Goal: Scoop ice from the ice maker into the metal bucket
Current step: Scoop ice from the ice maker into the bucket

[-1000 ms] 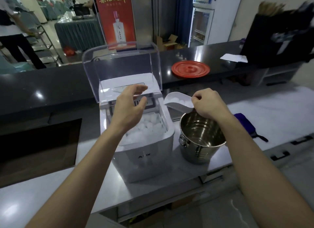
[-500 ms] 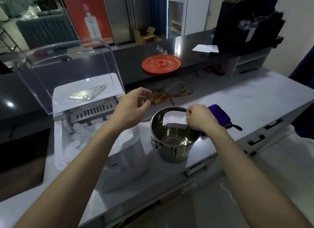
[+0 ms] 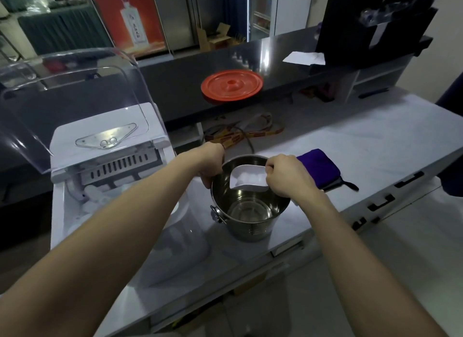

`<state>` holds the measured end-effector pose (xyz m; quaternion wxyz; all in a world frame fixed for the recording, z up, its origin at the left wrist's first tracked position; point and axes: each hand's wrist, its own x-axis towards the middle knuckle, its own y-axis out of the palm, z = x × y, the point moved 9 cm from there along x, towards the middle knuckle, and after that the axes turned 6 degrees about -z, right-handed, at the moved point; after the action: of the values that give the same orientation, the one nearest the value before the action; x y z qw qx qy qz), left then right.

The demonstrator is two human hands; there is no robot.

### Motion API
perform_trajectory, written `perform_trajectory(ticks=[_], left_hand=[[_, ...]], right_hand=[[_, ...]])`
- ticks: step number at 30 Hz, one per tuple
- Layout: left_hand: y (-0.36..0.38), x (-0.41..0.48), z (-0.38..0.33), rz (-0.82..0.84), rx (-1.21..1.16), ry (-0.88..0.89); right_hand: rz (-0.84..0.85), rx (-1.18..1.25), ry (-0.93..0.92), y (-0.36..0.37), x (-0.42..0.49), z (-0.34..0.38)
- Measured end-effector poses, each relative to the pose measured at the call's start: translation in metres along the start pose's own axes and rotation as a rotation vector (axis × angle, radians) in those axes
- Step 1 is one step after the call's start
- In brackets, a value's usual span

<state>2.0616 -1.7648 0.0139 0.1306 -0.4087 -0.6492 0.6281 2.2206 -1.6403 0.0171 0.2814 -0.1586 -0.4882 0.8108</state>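
Observation:
A shiny metal bucket (image 3: pixel 253 226) stands on the pale counter, its bottom bare of ice. Over its mouth my right hand (image 3: pixel 288 176) holds a white scoop (image 3: pixel 248 180) with ice cubes in it. My left hand (image 3: pixel 210 167) grips the bucket's far-left rim. To the left sits the white ice maker (image 3: pixel 107 146) with its clear lid (image 3: pixel 72 91) raised; ice (image 3: pixel 95 201) lies in its bin, partly hidden by my left forearm.
A purple cloth (image 3: pixel 320 168) lies right of the bucket. A red round lid (image 3: pixel 231 85) rests on the dark raised bar behind. Yellow-red straps and a cable (image 3: pixel 240 136) lie beyond the bucket. The counter's front edge (image 3: pixel 325 226) runs close to the bucket.
My right hand carried the ice-filled scoop from beside the ice maker to over the bucket. My left hand left the ice maker and took hold of the bucket's rim.

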Motion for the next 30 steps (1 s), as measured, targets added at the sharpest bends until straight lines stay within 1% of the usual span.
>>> perform_trajectory(ticks=[5, 8, 10, 14, 19, 30], left_hand=[[0.003, 0.004, 0.002, 0.022, 0.061, -0.007], [0.000, 0.000, 0.004, 0.027, 0.025, -0.023], [-0.008, -0.001, 0.006, -0.026, -0.001, -0.022], [-0.025, -0.003, 0.007, -0.176, 0.042, 0.031], [-0.033, -0.011, 0.003, -0.270, 0.045, 0.118], [-0.037, -0.025, -0.006, -0.235, 0.023, 0.222]], right_hand=[[-0.005, -0.003, -0.018, 0.003, 0.003, -0.001], [-0.005, -0.002, -0.035, 0.004, 0.005, 0.001], [-0.009, -0.003, -0.055, 0.005, 0.007, 0.004], [-0.015, -0.015, -0.093, 0.009, 0.010, 0.010], [0.014, -0.024, -0.129, 0.019, 0.008, 0.018], [0.187, -0.116, -0.186, 0.054, 0.002, 0.034]])
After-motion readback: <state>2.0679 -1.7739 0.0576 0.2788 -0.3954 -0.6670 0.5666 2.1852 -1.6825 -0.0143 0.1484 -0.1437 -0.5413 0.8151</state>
